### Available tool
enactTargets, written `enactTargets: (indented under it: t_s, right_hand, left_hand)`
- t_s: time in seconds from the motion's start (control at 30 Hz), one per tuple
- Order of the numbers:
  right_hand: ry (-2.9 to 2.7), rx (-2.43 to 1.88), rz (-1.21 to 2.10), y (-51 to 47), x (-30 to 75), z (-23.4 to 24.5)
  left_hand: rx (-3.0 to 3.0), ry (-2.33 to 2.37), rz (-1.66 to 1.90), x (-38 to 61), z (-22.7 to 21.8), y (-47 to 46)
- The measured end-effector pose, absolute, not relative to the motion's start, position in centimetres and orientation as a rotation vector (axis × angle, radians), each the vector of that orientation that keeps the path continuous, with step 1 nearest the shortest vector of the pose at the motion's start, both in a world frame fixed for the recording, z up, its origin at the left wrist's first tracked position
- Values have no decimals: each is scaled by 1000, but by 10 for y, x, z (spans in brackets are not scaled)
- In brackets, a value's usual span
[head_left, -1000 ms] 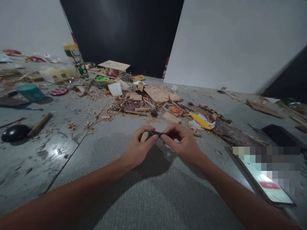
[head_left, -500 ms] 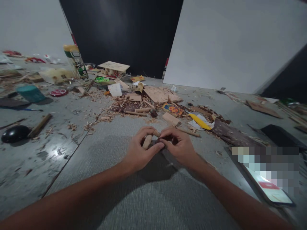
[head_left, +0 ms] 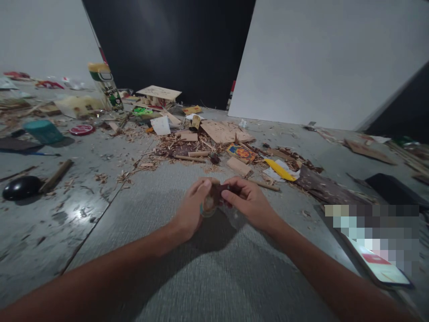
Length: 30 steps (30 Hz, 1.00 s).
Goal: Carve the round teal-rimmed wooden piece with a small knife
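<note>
On the grey surface (head_left: 201, 277), free room was left before the wood shavings (head_left: 176, 147). Above it, a round wooden piece (head_left: 209, 204) was held by the curled left hand (head_left: 193, 203), its blurred face turned to the view; its long axis could not be told. A dark brown strip (head_left: 219, 189) was pinched by the right hand (head_left: 250, 199). The left thumb (head_left: 203, 189), earlier stretched rightward, was raised.

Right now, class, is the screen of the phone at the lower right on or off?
On: the phone screen glows white and red towards its near end; pixelation hides much of the rest.
</note>
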State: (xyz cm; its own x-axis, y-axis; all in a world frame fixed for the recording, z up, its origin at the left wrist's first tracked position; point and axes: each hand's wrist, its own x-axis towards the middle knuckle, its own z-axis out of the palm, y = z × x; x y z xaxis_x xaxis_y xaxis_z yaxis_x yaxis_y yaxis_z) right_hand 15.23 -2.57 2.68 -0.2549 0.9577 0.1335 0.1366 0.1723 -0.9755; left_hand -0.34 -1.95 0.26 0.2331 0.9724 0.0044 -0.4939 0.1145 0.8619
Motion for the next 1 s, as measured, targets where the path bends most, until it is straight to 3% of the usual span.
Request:
enactTargets:
  t_s: [0.2, 1.0]
  right_hand:
    - [-1730, -1151, 1068, -32, 147, 27]
    - [-1782, -1144, 872, -42, 127, 17]
  left_hand:
    - [573, 615, 1172, -3, 6, -16]
    - [719, 573, 1190, 0, 2, -19]
